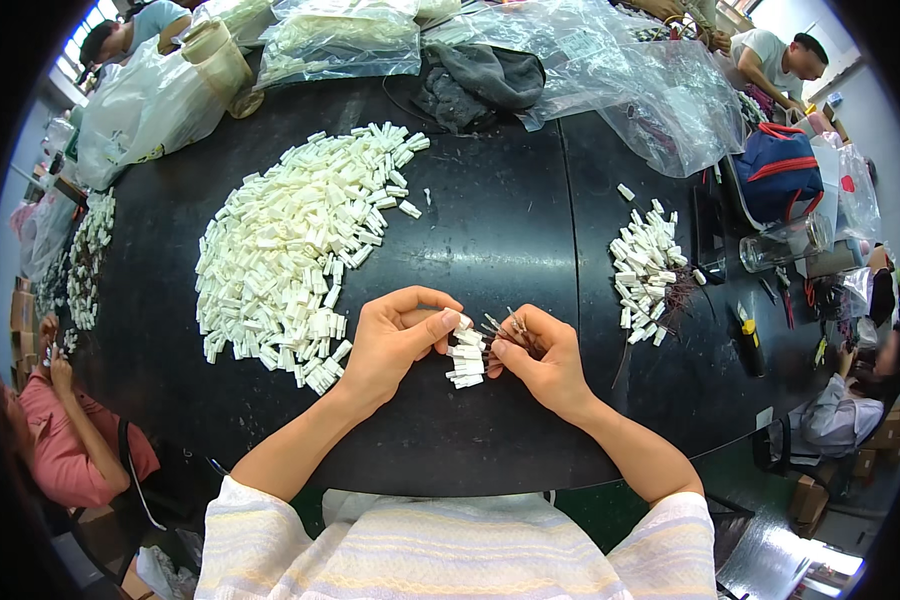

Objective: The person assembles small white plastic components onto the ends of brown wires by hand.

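Observation:
Close to the table's front edge my two hands work near each other. My left hand (pixel 402 335) pinches a small white plastic connector housing (pixel 462 322) between thumb and fingertips. My right hand (pixel 542 355) is closed round a bunch of thin dark wires with metal terminals (pixel 500 326) on their ends. Several white housings (pixel 466 368) sit on wire ends of that bunch and stick out to the left, below my left fingertips. Left of my hands lies a large heap of loose white housings (pixel 280 250). To the right is a smaller pile of housings with dark wires (pixel 648 265).
Clear plastic bags (pixel 345 40) and a dark grey cloth (pixel 480 85) line the far side. At the right are a blue and red bag (pixel 780 170), a clear jar (pixel 785 243) and a yellow-black cutter (pixel 750 340). Other people sit around the table, one in a pink top (pixel 65 440).

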Demonstrator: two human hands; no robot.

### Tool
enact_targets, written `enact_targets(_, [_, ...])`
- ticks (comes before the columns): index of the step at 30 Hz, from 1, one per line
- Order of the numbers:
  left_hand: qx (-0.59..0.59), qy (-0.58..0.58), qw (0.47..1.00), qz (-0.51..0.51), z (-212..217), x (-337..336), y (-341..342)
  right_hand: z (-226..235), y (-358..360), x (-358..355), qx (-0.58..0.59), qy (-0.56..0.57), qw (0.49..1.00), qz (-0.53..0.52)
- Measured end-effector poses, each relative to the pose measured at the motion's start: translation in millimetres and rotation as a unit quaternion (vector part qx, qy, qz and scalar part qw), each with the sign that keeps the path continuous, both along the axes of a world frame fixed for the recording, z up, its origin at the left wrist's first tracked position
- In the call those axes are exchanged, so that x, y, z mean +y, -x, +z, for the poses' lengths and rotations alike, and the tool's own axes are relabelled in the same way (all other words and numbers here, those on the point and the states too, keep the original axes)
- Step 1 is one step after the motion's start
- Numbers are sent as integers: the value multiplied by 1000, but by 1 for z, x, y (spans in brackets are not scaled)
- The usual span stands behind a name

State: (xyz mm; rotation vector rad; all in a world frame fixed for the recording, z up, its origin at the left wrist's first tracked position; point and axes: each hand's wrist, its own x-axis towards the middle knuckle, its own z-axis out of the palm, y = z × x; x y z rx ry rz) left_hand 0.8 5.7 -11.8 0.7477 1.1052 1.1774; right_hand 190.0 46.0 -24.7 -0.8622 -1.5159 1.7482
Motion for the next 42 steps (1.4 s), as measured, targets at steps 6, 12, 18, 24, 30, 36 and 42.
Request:
enact_targets(6, [-7,-8,1000,-21,-4,-1,2,0,2,0,6,13,1000,-9])
enact_targets(12, [-13,-4,1000,-25,-3,-1,2,0,1,-1,8,17,1000,-17])
enact_targets(18, [13,-19,999,-27,0,-4,-7,-2,1,-1,-1,16,1000,-14])
enact_targets(24, [39,-46,997,-52,-7,-6,-9,0,-2,-1,-13,-15,1000,21])
enact_targets(30, [102,-48,981,-158,6,14,14,0,2,-1,1,7,1000,4])
enact_targets(36, [687,-318,653,2,5,81,46,-2,0,-1,14,-5,1000,11])
enact_targets(42, [606,-282,743,-30,13,60,34,-4,0,2,44,25,999,1])
